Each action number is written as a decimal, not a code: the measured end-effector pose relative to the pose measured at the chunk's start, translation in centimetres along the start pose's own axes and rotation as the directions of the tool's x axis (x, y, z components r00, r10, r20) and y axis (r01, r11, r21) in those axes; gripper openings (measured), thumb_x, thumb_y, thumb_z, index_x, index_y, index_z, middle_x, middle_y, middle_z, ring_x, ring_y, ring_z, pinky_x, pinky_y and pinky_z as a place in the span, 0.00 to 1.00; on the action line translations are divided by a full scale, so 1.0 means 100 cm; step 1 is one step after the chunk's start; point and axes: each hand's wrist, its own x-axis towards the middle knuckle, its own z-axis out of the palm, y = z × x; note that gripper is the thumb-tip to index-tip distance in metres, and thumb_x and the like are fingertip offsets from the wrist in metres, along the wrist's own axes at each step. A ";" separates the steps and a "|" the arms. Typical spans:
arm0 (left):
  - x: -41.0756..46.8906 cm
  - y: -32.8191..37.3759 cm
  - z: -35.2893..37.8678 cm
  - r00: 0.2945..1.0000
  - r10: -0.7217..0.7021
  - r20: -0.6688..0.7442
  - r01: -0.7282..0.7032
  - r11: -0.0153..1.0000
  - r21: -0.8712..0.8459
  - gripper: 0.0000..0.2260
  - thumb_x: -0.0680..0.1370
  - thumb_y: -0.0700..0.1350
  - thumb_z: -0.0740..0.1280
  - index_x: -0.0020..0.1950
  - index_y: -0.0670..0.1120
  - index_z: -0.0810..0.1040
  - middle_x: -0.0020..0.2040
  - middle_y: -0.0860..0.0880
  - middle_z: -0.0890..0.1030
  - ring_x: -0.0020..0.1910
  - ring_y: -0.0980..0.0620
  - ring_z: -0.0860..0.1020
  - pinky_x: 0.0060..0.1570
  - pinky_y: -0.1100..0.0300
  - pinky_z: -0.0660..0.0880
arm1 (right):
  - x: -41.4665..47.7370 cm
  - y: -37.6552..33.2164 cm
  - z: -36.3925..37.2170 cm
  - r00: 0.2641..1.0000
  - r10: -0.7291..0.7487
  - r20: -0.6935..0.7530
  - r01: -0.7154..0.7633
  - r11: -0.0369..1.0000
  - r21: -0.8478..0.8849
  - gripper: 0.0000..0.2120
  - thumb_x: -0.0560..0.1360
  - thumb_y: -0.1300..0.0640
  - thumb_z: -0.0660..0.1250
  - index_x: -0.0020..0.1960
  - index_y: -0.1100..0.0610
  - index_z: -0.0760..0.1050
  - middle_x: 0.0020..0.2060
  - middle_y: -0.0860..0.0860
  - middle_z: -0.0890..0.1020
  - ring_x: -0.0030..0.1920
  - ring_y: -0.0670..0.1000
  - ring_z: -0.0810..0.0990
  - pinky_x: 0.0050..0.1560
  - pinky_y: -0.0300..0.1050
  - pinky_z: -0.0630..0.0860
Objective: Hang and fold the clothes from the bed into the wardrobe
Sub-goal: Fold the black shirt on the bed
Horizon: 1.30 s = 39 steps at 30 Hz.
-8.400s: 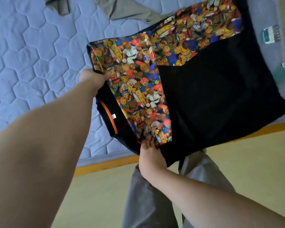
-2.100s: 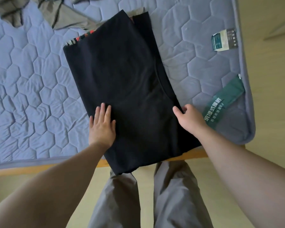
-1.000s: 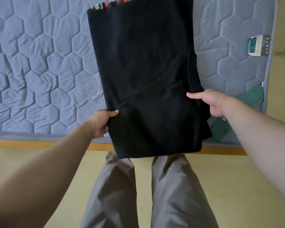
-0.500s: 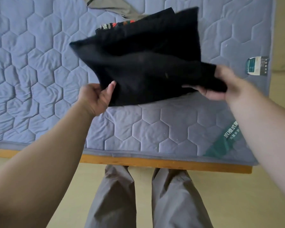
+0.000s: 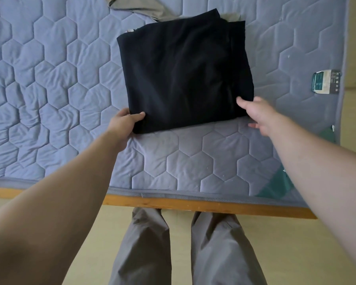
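The person wears loose grey-brown trousers (image 5: 146, 249) of smooth woven cloth, creased in soft diagonal folds down both legs, while both forearms, the left hand (image 5: 124, 122) and the right hand (image 5: 257, 113) are bare and unadorned.

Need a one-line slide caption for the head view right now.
Folded black garment lies on the quilted mattress; left hand grips its near corner, right hand touches the other.

The folded garment (image 5: 185, 75) lies on the mattress (image 5: 49, 79), a hand at each near corner.
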 end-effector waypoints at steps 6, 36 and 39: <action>0.003 -0.016 -0.005 0.982 -0.024 0.187 0.056 0.984 -0.170 0.16 0.78 0.39 0.72 0.65 0.46 0.80 0.60 0.49 0.84 0.60 0.50 0.83 0.58 0.55 0.79 | 0.000 0.016 0.000 0.998 -0.029 0.050 0.013 0.951 0.308 0.11 0.77 0.46 0.73 0.56 0.50 0.78 0.55 0.49 0.83 0.53 0.53 0.82 0.51 0.48 0.80; 0.003 0.024 -0.013 0.998 0.068 0.018 -0.065 0.986 -0.155 0.10 0.78 0.46 0.72 0.59 0.47 0.81 0.51 0.48 0.87 0.50 0.49 0.86 0.49 0.53 0.83 | -0.036 0.018 0.025 0.986 -0.046 0.163 -0.005 0.955 0.295 0.30 0.64 0.35 0.79 0.60 0.50 0.82 0.55 0.47 0.86 0.58 0.52 0.83 0.62 0.54 0.78; 0.011 0.025 -0.012 0.996 0.083 0.034 -0.076 0.983 -0.165 0.11 0.78 0.45 0.72 0.61 0.48 0.82 0.54 0.46 0.87 0.54 0.46 0.85 0.58 0.45 0.81 | -0.021 0.012 0.029 0.989 -0.017 0.147 -0.030 0.951 0.309 0.42 0.54 0.33 0.84 0.63 0.50 0.80 0.59 0.49 0.84 0.60 0.54 0.82 0.64 0.61 0.77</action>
